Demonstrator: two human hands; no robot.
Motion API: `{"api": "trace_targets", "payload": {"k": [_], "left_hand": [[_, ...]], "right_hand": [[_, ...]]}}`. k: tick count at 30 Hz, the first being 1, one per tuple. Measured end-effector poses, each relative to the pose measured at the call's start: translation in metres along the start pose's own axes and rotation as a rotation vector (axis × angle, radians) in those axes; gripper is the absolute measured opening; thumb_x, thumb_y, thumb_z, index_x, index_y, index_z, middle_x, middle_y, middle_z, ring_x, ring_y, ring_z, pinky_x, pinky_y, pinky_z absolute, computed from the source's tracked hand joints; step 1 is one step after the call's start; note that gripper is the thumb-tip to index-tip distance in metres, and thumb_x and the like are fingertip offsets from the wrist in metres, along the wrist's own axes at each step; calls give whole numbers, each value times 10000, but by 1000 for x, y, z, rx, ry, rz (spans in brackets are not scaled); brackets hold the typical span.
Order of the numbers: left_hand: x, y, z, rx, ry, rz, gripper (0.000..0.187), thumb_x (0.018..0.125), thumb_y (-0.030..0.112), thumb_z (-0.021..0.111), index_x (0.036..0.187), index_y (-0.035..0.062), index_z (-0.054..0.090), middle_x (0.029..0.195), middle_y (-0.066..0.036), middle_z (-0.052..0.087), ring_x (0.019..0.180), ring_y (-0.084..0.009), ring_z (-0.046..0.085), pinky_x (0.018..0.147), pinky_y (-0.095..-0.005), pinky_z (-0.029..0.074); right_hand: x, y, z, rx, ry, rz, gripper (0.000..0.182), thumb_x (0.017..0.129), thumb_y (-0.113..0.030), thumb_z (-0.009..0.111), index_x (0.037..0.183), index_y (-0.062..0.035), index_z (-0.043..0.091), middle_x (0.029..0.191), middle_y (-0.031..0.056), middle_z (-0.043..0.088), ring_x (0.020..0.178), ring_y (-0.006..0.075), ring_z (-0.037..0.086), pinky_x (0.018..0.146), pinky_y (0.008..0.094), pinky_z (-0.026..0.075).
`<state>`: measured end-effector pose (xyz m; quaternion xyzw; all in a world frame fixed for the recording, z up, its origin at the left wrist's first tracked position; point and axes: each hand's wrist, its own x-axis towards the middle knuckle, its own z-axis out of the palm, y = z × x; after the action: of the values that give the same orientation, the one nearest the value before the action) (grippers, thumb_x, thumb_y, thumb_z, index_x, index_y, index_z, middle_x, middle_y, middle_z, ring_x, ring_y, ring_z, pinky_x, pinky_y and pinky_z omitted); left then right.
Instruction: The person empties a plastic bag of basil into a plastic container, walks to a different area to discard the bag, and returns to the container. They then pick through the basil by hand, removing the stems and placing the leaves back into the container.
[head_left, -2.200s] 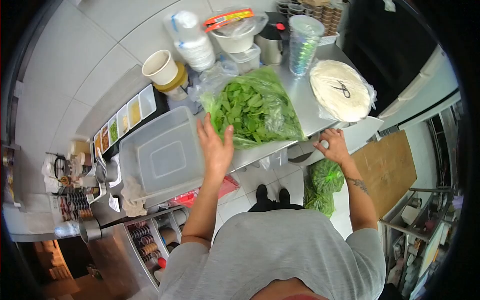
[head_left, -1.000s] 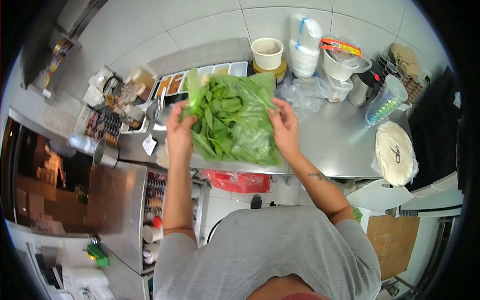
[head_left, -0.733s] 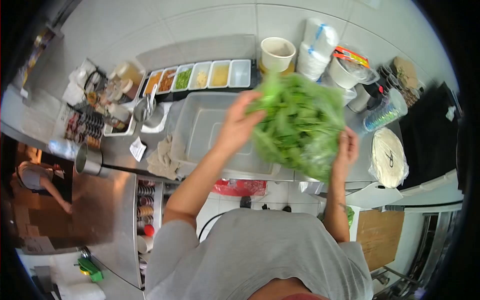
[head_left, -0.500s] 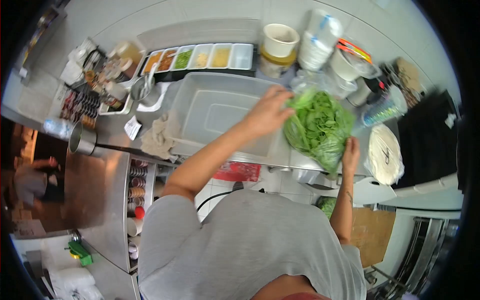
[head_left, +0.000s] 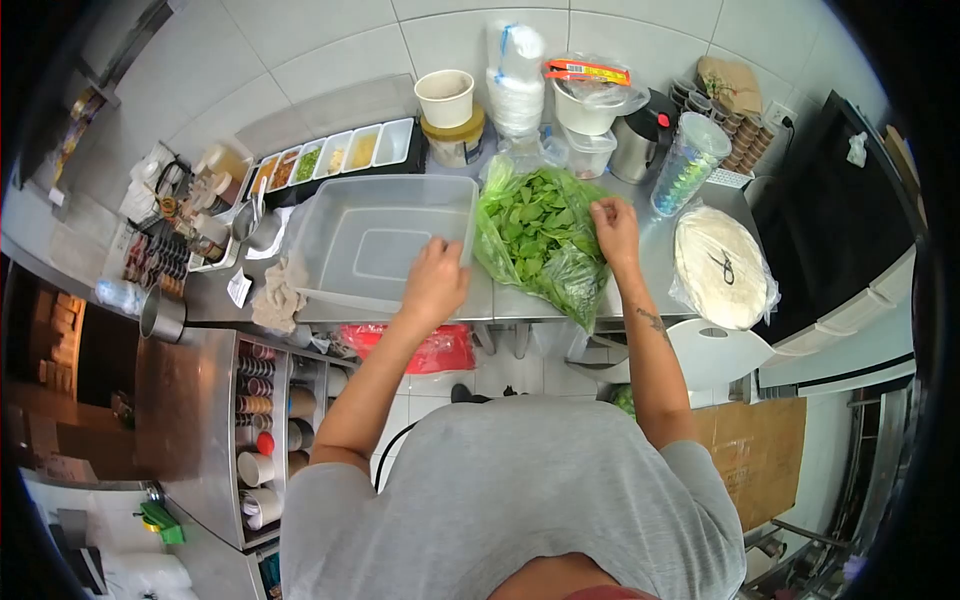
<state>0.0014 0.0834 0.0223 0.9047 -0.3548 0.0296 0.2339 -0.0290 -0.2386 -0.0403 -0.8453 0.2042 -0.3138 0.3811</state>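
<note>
A clear plastic bag [head_left: 487, 232] full of leafy greens [head_left: 540, 225] lies on the metal counter, its mouth open and the leaves exposed. At its right edge, my right hand [head_left: 615, 232] has its fingers closed on the plastic. My left hand [head_left: 436, 283] is over the right front part of a translucent plastic tub [head_left: 350, 282], its fingers curled. Whatever is inside those fingers, if anything, is hidden. No contents show in the tub, which stands just left of the bag.
Behind the tub runs a row of ingredient trays [head_left: 335, 160]. Tubs, a white bucket [head_left: 445, 97] and a steel jug [head_left: 638, 140] line the back. On the right is a bagged stack of flat white rounds [head_left: 722, 268]. A cloth [head_left: 277, 297] lies at left.
My left hand has left the bag's upper left edge and moved left and nearer to me, over the tub. My right hand has shifted up along the bag's right side. The view has turned.
</note>
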Motion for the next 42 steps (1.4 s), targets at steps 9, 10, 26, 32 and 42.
{"api": "trace_targets", "payload": {"k": [9, 10, 26, 32, 42], "left_hand": [[76, 86, 91, -161, -10, 269, 256, 819, 172, 652, 1036, 53, 590, 1085, -161, 523, 907, -375, 590, 780, -455, 483], [82, 76, 97, -175, 46, 285, 207, 792, 98, 631, 983, 34, 581, 1014, -157, 525, 880, -386, 584, 755, -461, 479], [105, 57, 71, 99, -186, 192, 583, 762, 104, 621, 1317, 149, 448, 1259, -208, 430, 1098, -416, 500, 931, -453, 429], [113, 41, 79, 27, -276, 218, 515, 772, 103, 639, 1262, 139, 487, 1171, -180, 466, 1003, -375, 566, 833, -449, 477], [146, 33, 79, 47, -224, 230, 590, 726, 85, 695, 1262, 202, 480, 1258, -155, 420, 1111, -385, 463, 920, -423, 435]], "right_hand": [[-51, -11, -4, 234, 174, 59, 233, 947, -219, 492, 966, -13, 601, 918, 164, 593, 847, 314, 577, 740, 393, 456], [-44, -11, -9, 278, 109, 77, 228, 934, -219, 513, 985, -16, 602, 927, 153, 596, 858, 299, 583, 747, 391, 460], [50, -20, 11, 280, 65, 78, 135, 798, -127, 640, 836, 1, 666, 662, 72, 630, 602, 133, 559, 595, 297, 447], [53, -2, 9, 179, -2, 95, 153, 801, -166, 652, 891, -44, 673, 680, 82, 630, 628, 170, 586, 630, 316, 468], [39, -8, -2, -179, 24, -174, 347, 705, 30, 564, 1024, -102, 592, 865, 103, 578, 812, 269, 582, 698, 344, 463]]}}
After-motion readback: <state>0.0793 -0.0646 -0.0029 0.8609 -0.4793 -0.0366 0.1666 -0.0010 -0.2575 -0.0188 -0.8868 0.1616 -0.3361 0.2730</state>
